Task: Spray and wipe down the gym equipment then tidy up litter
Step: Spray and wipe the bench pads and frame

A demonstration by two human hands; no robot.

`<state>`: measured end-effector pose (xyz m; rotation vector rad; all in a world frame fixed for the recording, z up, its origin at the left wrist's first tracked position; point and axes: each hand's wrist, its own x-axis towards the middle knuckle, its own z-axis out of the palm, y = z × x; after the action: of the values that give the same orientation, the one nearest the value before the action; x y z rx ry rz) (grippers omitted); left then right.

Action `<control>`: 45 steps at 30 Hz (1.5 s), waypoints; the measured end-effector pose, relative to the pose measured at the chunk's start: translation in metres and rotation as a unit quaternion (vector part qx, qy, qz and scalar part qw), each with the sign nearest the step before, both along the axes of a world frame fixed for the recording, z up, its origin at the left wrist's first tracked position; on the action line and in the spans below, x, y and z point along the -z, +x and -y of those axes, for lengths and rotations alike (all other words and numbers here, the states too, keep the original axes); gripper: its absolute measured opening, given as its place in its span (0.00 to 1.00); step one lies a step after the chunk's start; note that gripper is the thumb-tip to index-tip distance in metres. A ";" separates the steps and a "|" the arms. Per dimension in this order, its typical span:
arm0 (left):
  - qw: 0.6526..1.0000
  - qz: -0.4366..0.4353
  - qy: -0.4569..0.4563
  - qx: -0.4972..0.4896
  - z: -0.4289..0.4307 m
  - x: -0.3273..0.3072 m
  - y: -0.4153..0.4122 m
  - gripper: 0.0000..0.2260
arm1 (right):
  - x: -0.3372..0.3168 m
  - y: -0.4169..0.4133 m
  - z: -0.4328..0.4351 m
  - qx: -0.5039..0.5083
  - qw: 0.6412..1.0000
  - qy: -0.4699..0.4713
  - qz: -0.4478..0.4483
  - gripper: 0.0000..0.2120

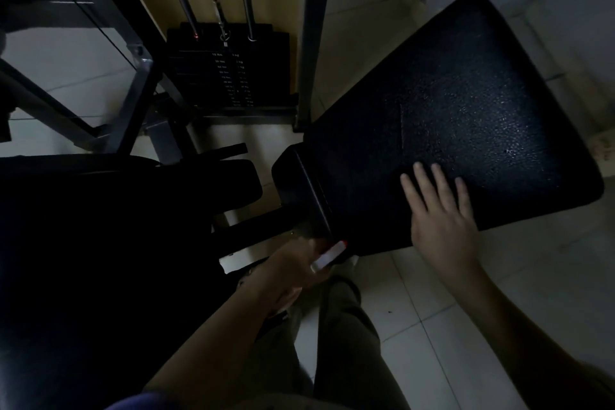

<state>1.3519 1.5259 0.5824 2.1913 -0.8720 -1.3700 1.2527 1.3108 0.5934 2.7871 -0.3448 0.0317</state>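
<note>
While the room is this dim, only the large black bench pad [466,93] catches any light, its pebbled surface glinting near the middle. The right hand [439,213] lies flat on the pad's near edge with fingers straight and slightly spread, gripping nothing; no cloth shows under it. The left hand [293,273] hangs lower, just off the pad's near corner, its fingers curled round a white object with a red tip — probably the spray bottle [327,255], though blur and shadow make that uncertain. Behind stands the weight stack [229,73] with its guide rods.

The risks from here come mostly from the darkness. Spray aimed in this gloom could miss the pad and land on the pale floor tiles [449,309], leaving a slick patch underfoot. And a bare palm dragged over wet vinyl would smear rather than clean.
</note>
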 end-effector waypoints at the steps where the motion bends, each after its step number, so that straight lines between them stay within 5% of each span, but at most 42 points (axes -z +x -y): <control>1: 1.000 0.015 0.008 0.020 0.002 0.001 -0.002 0.19 | 0.001 0.000 0.001 0.000 1.000 -0.007 -0.001 0.28; 8: 0.994 0.035 0.084 0.064 0.017 0.020 0.005 0.24 | 0.010 0.010 -0.001 -0.015 0.999 -0.042 -0.010 0.27; 12: 0.995 0.080 0.063 -0.016 0.014 0.025 0.020 0.18 | 0.014 0.019 -0.004 -0.022 0.998 -0.050 -0.023 0.27; 17: 0.992 0.024 0.033 -0.122 0.012 0.026 0.044 0.19 | 0.022 0.031 -0.009 -0.027 0.999 -0.025 -0.022 0.28; 25: 0.981 0.064 0.063 -0.171 0.010 0.031 0.069 0.19 | 0.026 0.052 -0.011 -0.050 0.997 0.023 -0.059 0.28; 31: 0.963 0.070 0.001 -0.259 0.003 0.028 0.078 0.11 | 0.026 0.119 -0.016 -0.039 0.996 0.013 -0.082 0.31; 37: 0.953 0.068 -0.012 -0.294 -0.011 0.029 0.081 0.13 | 0.044 0.175 -0.037 -0.085 0.978 0.008 -0.193 0.32; 40: 0.946 0.074 -0.009 -0.316 -0.019 0.032 0.082 0.05 | 0.053 0.164 -0.048 -0.125 0.960 0.019 -0.252 0.31; 45: 0.946 0.081 -0.012 -0.313 -0.026 0.035 0.082 0.05 | 0.038 0.142 -0.039 -0.149 0.948 0.053 -0.275 0.30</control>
<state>1.4339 1.5519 0.5472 2.2968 -0.1884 -0.8704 1.3947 1.3494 0.5552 2.7731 0.2191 -0.6961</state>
